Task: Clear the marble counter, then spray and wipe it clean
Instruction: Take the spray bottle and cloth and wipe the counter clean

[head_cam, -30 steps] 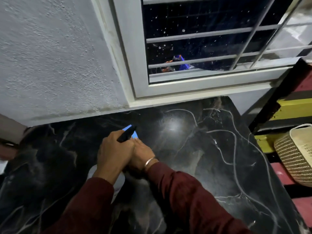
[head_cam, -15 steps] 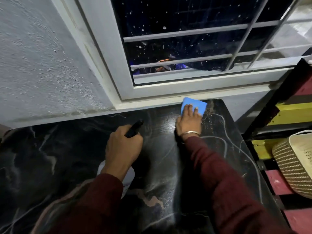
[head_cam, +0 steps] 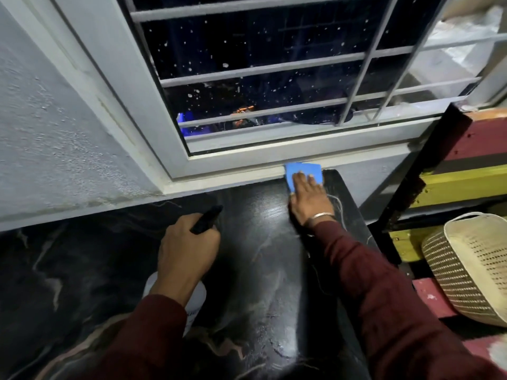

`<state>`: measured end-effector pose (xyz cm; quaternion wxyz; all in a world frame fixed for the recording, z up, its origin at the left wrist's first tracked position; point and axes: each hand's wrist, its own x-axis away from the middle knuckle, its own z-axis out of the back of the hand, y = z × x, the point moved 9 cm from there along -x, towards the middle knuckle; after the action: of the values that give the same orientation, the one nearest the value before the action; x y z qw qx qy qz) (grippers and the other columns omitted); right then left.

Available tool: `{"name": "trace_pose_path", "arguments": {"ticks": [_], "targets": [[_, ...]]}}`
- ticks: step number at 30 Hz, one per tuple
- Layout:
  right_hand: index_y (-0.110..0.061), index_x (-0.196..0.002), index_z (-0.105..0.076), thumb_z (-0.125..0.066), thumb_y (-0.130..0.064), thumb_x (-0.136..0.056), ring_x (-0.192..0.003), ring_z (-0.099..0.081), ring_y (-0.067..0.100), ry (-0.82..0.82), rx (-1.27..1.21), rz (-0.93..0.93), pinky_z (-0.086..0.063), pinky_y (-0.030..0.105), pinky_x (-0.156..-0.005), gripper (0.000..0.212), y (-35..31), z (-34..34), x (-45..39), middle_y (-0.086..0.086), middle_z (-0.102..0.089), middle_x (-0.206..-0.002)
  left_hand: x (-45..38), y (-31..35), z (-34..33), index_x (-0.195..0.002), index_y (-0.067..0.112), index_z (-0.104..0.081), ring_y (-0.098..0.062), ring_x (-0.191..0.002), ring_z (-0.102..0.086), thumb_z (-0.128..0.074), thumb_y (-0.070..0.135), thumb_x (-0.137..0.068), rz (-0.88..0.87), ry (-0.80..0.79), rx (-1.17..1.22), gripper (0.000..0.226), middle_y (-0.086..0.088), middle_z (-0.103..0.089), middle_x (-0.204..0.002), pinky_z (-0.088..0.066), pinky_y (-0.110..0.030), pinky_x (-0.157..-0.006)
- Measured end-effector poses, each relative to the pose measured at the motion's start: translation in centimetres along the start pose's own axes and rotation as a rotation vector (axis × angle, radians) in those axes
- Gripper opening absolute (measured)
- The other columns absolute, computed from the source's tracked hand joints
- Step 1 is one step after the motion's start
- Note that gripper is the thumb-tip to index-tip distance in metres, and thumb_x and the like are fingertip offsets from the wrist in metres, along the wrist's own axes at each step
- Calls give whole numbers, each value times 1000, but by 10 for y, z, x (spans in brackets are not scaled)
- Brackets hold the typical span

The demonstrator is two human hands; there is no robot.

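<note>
- We are in the wiping step, by our reading: the black marble counter [head_cam: 104,270] lies bare and wet-looking.
- Our left hand [head_cam: 189,250] grips the spray bottle [head_cam: 196,297], its black nozzle toward the wall.
- Our right hand [head_cam: 308,198] presses flat fingers on the blue cloth [head_cam: 301,170] at the far right corner, touching the window frame [head_cam: 247,171].
- Next, probably, we draw the cloth toward us.
- A woven basket [head_cam: 466,270] sits off the counter's right end, out of the way.

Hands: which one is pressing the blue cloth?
The right hand, fingers flat on the blue cloth by the window. The left hand grips the spray bottle.
</note>
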<state>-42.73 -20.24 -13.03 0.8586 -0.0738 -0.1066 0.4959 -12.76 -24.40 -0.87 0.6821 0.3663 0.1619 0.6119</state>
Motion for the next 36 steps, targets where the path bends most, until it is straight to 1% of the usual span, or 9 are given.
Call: {"name": "trace_pose_path", "arguments": {"ticks": [3,7,15,18,23,27,29,33,36], "targets": [[-6,-150,-23,-26,-34,-95,-144,-20,33,67,6,-214,-20,44,-114,62,70,12,10,13,-21,-157,4,6,-9,-63,12,-59,-35,-65,-63,-61,19,-88,-27,-16,5,26,-10,-64,-63,-45,-37,-61],[0,-148,-26,-27,-31,-95,-141,-24,40,71,22,-331,-22,49,-111,61,66,7,42,19,-25,-155,13,11,-14,-61,12,-54,-32,-62,-61,-60,18,-88,-39,-18,9,29,-8,-60,-60,-42,-36,-59],[-14,-144,-37,-33,-37,-89,-139,-34,33,-95,-2,426,-34,49,-110,60,-128,-55,140,7,-39,-150,26,28,-25,-64,11,-57,-35,-69,-61,-62,20,-86,-53,-20,-15,24,-7,-58,-61,-37,-35,-59],[-15,-144,-39,-37,-36,-90,-136,-40,28,-78,51,568,-35,44,-109,58,-106,-46,164,3,-43,-148,33,29,-23,-66,11,-58,-36,-69,-62,-62,21,-87,-63,-29,-21,24,-9,-60,-62,-40,-35,-60],[-9,-148,-31,-12,-42,-90,-140,-30,36,3,61,33,-24,48,-113,69,40,-7,124,12,-30,-154,45,16,-21,-59,15,-50,-32,-61,-60,-57,22,-85,-59,-90,-7,28,-7,-59,-58,-43,-37,-60],[-2,-146,-31,-17,-36,-90,-139,-28,41,64,51,-224,-25,51,-112,68,20,-11,131,18,-31,-153,52,-1,-12,-55,17,-44,-31,-58,-54,-57,17,-87,-47,-93,-4,34,-5,-53,-55,-37,-34,-58],[-2,-142,-39,-21,-35,-88,-135,-35,44,81,39,-74,-30,53,-109,66,-56,-31,144,19,-38,-148,57,-9,-6,-56,15,-45,-31,-57,-53,-56,18,-85,-54,-96,-15,32,-5,-52,-55,-35,-33,-57],[-15,-135,-50,-33,-33,-90,-133,-39,37,-75,29,521,-35,51,-107,51,-211,-82,216,10,-48,-141,63,-23,12,-62,11,-56,-33,-66,-60,-59,15,-86,-44,-68,-56,25,-7,-59,-60,-43,-36,-60],[-19,-142,-41,-40,-34,-94,-137,-37,28,-116,2,650,-30,44,-113,51,-199,-78,236,3,-43,-147,65,-33,23,-71,12,-66,-36,-76,-63,-60,16,-86,-21,-71,-83,17,-10,-66,-71,-48,-38,-69]]}}
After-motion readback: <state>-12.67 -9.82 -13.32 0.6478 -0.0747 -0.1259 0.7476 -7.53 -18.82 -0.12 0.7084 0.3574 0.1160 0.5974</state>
